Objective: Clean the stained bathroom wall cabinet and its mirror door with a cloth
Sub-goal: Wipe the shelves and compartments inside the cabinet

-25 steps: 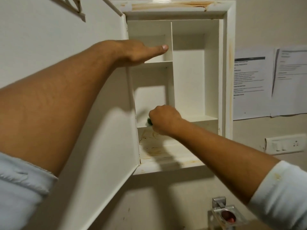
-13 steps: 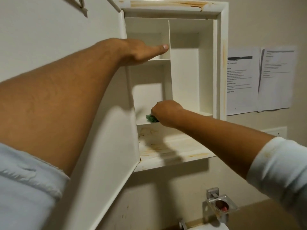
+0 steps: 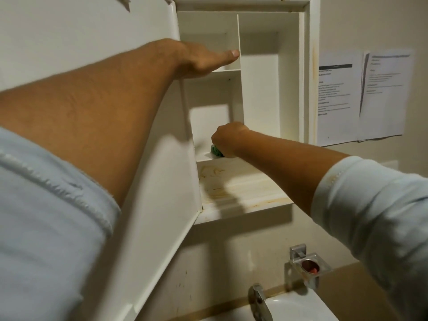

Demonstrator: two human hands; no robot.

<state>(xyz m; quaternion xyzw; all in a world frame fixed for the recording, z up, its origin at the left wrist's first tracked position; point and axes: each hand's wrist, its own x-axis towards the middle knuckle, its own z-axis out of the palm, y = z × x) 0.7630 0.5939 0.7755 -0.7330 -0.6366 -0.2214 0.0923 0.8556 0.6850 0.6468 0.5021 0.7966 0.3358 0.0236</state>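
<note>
Head view, wall cabinet (image 3: 306,72) open, door (image 3: 159,163) swung out left. Right hand (image 3: 228,139) fisted tight round green cloth (image 3: 216,151), pressing it on shelf of lower-left compartment, just beside divider. Left hand (image 3: 203,60) at door's inner edge, thumb straight; fingers hidden behind door, grip impossible to tell. Brown stains (image 3: 213,172) on bottom ledge (image 3: 252,191). Papers (image 3: 361,96) on wall at right; tap (image 3: 259,302) and sink (image 3: 301,309) below.
</note>
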